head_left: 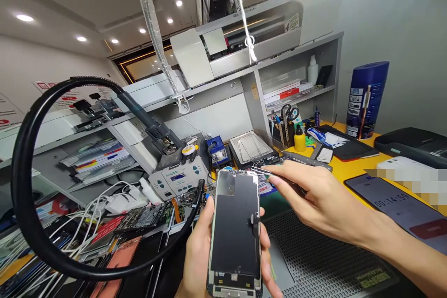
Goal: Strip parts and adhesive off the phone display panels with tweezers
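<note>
- Phone display assembly point(237, 233), its dark back turned to the camera, sits in the left hand point(199, 242) — thumb along one long edge, fingers curled round the other, gripping it from beneath.
- Right hand point(314, 195) pinches slim tweezers point(260, 171) between thumb and fingers; their tips are at the top end of the assembly, though whether they touch it I cannot tell.
- Under and beside the right forearm, a perforated black mat point(314, 260) covers part of the yellow table point(337, 172).
- Right of that forearm lies a smartphone point(394, 209) showing 00:14:59.
- Just beyond both hands rests a square heating plate point(253, 149); farther off, past the right hand, stands a yellow dropper bottle point(299, 138).
- Beyond the left hand is a grey rework station point(181, 178); its thick black hose point(26, 195) loops out to that hand's left — around white cables point(91, 228) and a salmon-pink phone housing point(120, 260).
</note>
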Demonstrator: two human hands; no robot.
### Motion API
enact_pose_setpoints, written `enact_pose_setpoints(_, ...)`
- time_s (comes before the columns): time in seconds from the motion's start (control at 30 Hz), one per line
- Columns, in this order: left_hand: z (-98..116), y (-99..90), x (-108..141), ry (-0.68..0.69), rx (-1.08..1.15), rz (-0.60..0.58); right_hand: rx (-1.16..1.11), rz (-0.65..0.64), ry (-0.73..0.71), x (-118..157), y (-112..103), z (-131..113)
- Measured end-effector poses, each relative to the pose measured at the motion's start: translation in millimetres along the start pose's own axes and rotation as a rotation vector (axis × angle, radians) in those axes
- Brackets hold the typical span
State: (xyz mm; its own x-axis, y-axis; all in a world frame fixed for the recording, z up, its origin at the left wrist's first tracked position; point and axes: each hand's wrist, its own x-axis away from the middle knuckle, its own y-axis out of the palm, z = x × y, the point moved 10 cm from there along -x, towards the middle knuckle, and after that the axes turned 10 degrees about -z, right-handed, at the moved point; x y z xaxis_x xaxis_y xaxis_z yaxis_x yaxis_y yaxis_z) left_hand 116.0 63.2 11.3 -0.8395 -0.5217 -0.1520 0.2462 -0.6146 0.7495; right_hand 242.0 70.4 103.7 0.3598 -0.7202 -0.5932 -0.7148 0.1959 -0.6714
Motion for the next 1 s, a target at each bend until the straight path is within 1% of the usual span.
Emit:
enact_pose_setpoints(0.07, 1.6, -2.1, 0.1, 0.013, -0.008, 0.021, 0.094, -0.006, -0.046, 0.3, 2.4, -3.2)
enact_pose_setpoints(0.13, 2.7, -3.4, 0.6, 0.019, -0.016, 0.035, 0.142, -0.012, -0.065, 0.5, 4.3, -3.2)
enact_pose_setpoints(0.37, 3.0, -4.1, 2.9, 0.009, -0.038, 0.059, 0.166, -0.006, -0.107, 2.1, 5.2, -5.0)
enact_pose_setpoints(0.6, -2.9, -6.7, 2.6, -0.025, 0.002, 0.07, 0.174, 0.009, -0.142, 3.0, 4.9, -7.1)
enact_pose_setpoints(0.73, -1.8, -6.6, 3.4, -0.026, -0.009, 0.074, 0.237, -0.022, -0.127, 3.6, 9.1, -4.0)
enact_pose_setpoints(0.87, -3.6, -3.3, 2.3, -0.064, -0.009, 0.06, 0.309, -0.043, -0.138, 5.5, 12.3, -3.9)
enact_pose_setpoints(1.0, -1.8, -2.9, 1.2, -0.043, 0.014, 0.046, 0.376, -0.034, -0.156, 7.1, 12.5, -6.6)
